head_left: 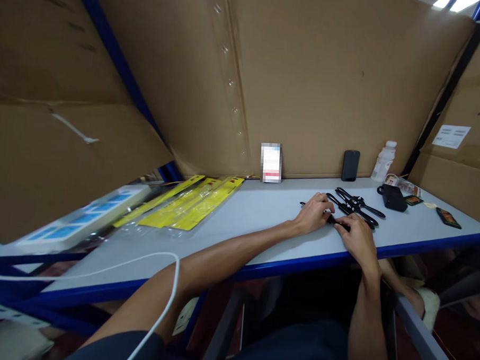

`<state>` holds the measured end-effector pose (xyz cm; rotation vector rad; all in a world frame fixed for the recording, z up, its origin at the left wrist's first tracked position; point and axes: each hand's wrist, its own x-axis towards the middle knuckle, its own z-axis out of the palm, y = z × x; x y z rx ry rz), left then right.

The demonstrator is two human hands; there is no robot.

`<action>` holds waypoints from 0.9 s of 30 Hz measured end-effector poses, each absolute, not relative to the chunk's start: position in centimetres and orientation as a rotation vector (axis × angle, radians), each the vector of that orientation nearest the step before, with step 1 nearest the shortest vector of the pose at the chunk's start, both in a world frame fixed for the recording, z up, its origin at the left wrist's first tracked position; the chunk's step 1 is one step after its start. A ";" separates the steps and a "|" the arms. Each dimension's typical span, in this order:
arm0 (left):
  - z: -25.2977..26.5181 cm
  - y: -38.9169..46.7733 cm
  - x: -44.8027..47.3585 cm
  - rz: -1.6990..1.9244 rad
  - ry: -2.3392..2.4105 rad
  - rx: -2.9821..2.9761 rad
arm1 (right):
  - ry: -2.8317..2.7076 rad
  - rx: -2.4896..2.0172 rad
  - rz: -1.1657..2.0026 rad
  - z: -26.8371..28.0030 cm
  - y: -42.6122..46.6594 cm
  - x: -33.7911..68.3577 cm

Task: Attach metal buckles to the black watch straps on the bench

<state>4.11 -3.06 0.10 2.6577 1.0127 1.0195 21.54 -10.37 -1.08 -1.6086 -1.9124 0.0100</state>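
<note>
Both my hands are at the right half of the grey table, working on one slim black plier-like tool [331,219]. My left hand [315,212] has its fingers curled round one part of it, and a dark tip sticks out on the left side. My right hand [356,235] closes round the other end, its fingers bent near the table's front edge. Palms and fingers cover most of the tool, so its exact kind cannot be made out. Just behind my hands lies a pile of similar black plier-like tools [352,204] with long curved handles.
Yellow cards with clear plastic blisters [195,202] lie on the left, beside a white box with blue panels [85,215]. At the back are a bright-screened phone [271,163], a dark phone [350,165] and a bottle [384,162]. A black case [394,198] sits right. A white cable [175,283] crosses my left arm.
</note>
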 end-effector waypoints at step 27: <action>0.8 -3.3 4.1 0.974 1.026 2.560 | -1.905 -1.615 0.002 -0.9 -10.5 21.4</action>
